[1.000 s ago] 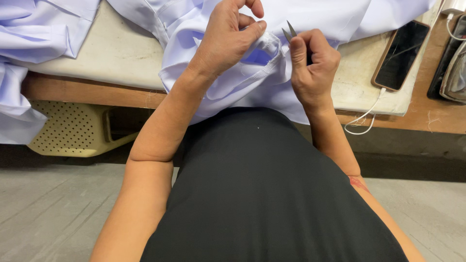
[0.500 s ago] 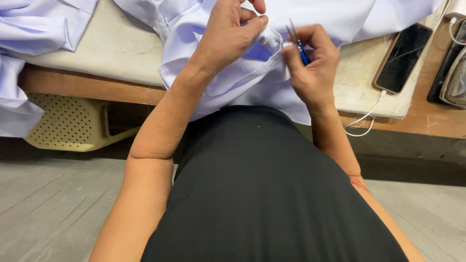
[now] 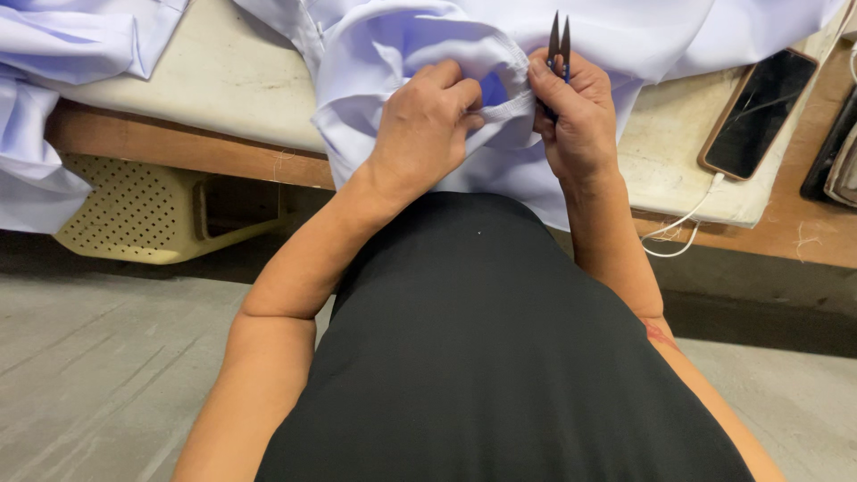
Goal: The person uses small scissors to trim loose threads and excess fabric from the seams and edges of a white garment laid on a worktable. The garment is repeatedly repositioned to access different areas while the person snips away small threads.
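Two hands work at the table (image 3: 223,80) edge: your left hand (image 3: 428,125) pinches a fold of the pale lavender cotton shirt (image 3: 420,45), grip closed on its hem, while your right hand (image 3: 580,116) clasps small dark metal thread snips (image 3: 559,40), blades up, just beside that fold. A black smartphone (image 3: 757,112) lies right, cable attached.
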